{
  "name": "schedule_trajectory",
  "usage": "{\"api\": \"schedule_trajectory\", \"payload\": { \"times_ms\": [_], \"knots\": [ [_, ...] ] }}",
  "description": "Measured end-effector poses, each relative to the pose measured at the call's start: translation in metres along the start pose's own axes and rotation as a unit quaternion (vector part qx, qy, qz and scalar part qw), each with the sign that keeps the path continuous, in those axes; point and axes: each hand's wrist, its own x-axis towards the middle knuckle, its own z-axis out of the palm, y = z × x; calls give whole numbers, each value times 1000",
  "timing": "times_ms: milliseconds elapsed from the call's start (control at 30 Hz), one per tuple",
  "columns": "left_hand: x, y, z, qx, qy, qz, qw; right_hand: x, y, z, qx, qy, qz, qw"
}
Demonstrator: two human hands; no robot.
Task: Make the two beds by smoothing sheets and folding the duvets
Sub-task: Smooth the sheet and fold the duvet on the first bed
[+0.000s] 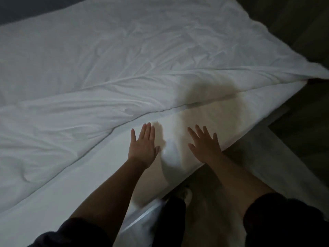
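Observation:
A white wrinkled duvet (pixel 110 65) covers most of the bed, its edge running diagonally from lower left to the right corner. Below that edge lies a strip of smooth white sheet (pixel 99 168) along the near side of the mattress. My left hand (pixel 143 147) lies flat on this sheet with straight fingers, just below the duvet's edge. My right hand (pixel 204 145) is flat too, fingers spread, at the sheet's outer edge. Neither hand holds anything.
Dark floor (pixel 293 132) runs along the right of the bed. My legs and a light shoe (pixel 187 195) stand close against the bed's side. A dark surface (pixel 26 9) shows past the bed at the upper left.

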Motion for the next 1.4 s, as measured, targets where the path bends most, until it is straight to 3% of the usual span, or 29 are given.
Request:
{"api": "schedule_trajectory", "payload": {
  "times_ms": [400,733,867,1100,1200,1267,1400],
  "knots": [
    [229,186,-106,-9,7,73,997,88,281,-88,37,-24,96,994],
    [336,330,-160,-22,7,43,999,155,451,-136,8,-29,51,998],
    [381,374,-182,-71,33,48,996,185,509,-147,34,-6,120,992],
    [471,389,-188,-60,27,22,998,259,564,-154,76,8,160,984],
    [506,380,-186,-68,18,32,997,306,577,-172,44,71,107,991],
    [527,368,-192,-89,55,27,994,340,575,-194,33,103,66,992],
    [579,323,-233,-131,108,-73,983,417,553,-250,61,202,0,977]
  ]
}}
